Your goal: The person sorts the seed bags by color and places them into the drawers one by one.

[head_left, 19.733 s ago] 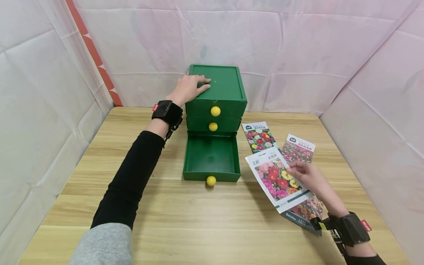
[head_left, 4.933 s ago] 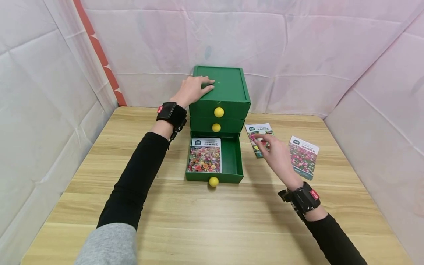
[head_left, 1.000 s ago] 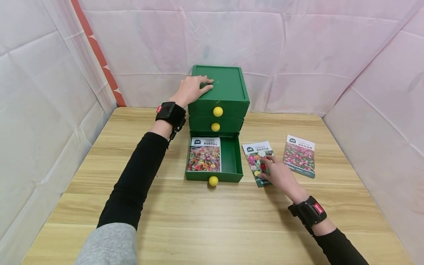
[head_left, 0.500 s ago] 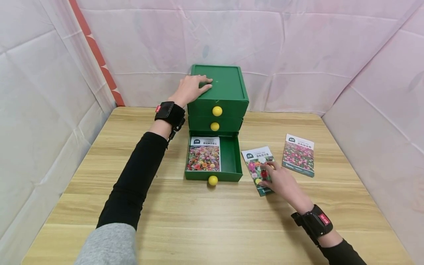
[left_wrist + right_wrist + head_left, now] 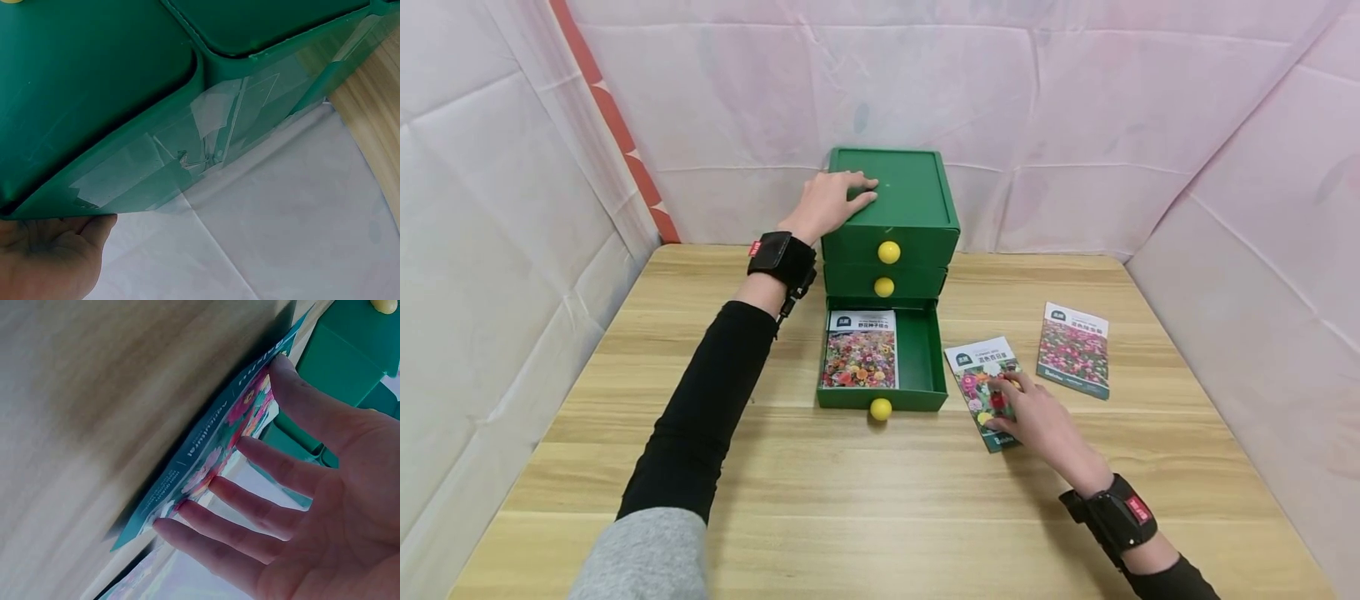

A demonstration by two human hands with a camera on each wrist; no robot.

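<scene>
A green three-drawer cabinet (image 5: pixel 891 208) stands at the back of the wooden table (image 5: pixel 865 492). Its bottom drawer (image 5: pixel 917 354) is pulled out, and a flower seed packet (image 5: pixel 861 349) lies inside. My left hand (image 5: pixel 831 200) rests flat on the cabinet's top. My right hand (image 5: pixel 1028 410) presses straight fingers (image 5: pixel 250 503) on a second seed packet (image 5: pixel 979 371) lying on the table right of the drawer. The same packet (image 5: pixel 206 453) shows under my fingertips in the right wrist view. A third seed packet (image 5: pixel 1073 350) lies further right.
White padded walls (image 5: pixel 1247 233) close in the table on three sides. The upper two drawers, each with a yellow knob (image 5: pixel 888 252), are closed. The left wrist view shows the cabinet's taped side (image 5: pixel 206 137).
My right hand has slid the second packet a little toward me and the table's front over the last second. The left hand and the drawer have stayed put.
</scene>
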